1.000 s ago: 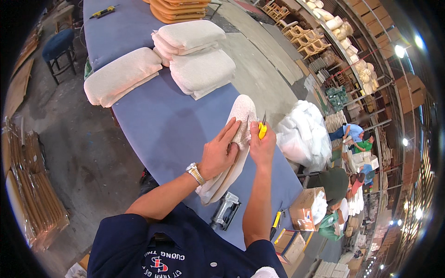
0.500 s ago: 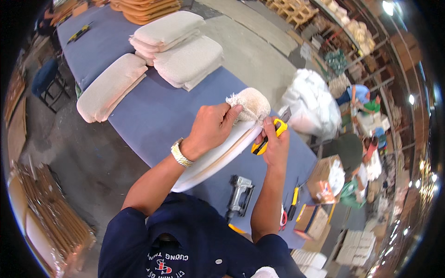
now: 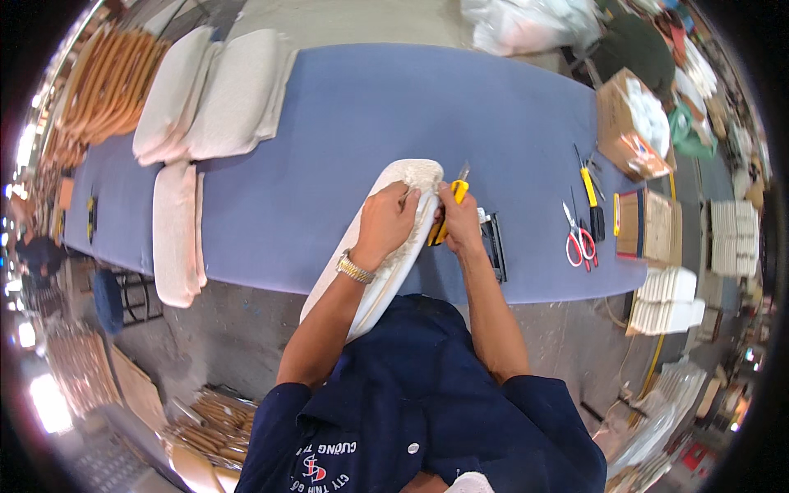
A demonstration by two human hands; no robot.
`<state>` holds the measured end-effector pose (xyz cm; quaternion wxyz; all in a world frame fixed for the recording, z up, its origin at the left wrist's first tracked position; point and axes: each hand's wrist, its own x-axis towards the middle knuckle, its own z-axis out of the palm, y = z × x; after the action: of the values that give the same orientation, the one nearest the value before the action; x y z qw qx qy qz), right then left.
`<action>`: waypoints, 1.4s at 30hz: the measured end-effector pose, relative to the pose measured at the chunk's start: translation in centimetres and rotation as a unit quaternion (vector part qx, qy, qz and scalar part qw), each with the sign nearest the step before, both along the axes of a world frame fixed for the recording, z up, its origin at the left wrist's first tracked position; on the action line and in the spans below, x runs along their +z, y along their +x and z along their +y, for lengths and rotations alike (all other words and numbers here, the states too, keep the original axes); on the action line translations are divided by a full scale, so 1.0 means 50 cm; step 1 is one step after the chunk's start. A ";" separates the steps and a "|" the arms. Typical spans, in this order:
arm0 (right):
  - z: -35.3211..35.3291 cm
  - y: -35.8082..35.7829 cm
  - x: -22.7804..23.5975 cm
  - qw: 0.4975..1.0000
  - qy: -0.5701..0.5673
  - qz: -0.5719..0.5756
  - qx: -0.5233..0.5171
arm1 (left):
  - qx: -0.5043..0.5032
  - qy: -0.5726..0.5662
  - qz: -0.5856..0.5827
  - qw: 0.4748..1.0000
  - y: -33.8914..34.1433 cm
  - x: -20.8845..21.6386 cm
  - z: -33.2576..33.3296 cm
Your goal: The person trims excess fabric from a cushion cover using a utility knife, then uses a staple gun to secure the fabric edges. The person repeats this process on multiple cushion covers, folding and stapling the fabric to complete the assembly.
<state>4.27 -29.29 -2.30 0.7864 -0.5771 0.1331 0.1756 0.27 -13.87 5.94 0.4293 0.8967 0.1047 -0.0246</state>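
A long padded cushion [image 3: 398, 267] with a white underside leans at a slant between the table edge and my body. Cream fabric [image 3: 411, 169] wraps over its far end, its edge frayed. My left hand [image 3: 389, 222], below a metal-banded wristwatch, is closed on the fabric edge near that end. Opposite it, my right hand [image 3: 462, 220] grips a yellow utility knife [image 3: 459, 191], blade pointing up and away; its fingertips are at the fabric edge, though whether they pinch it I cannot tell. Just right of this hand lies a staple gun [image 3: 496, 246], partly hidden.
Cream cushion covers [image 3: 238, 94] are stacked on the blue table [image 3: 353, 99] at left, beside curved wooden panels [image 3: 111, 82]. Red-handled scissors [image 3: 580, 245] and a yellow-and-black screwdriver [image 3: 590, 193] lie at right, near a cardboard box [image 3: 633, 135] and a wooden box [image 3: 649, 226].
The view has turned and now shows more of the table's right side. The cushion's far end is lower and nearer my body, with both hands still at its fabric edge.
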 end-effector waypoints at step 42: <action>0.108 -0.008 0.132 0.981 -0.076 0.018 0.178 | 0.083 -0.193 -0.051 0.976 0.059 -0.057 0.095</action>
<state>3.86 -23.89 4.31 0.6936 -0.6467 0.0548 0.3125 3.24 -9.12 3.07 0.5998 0.7851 0.1498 0.0373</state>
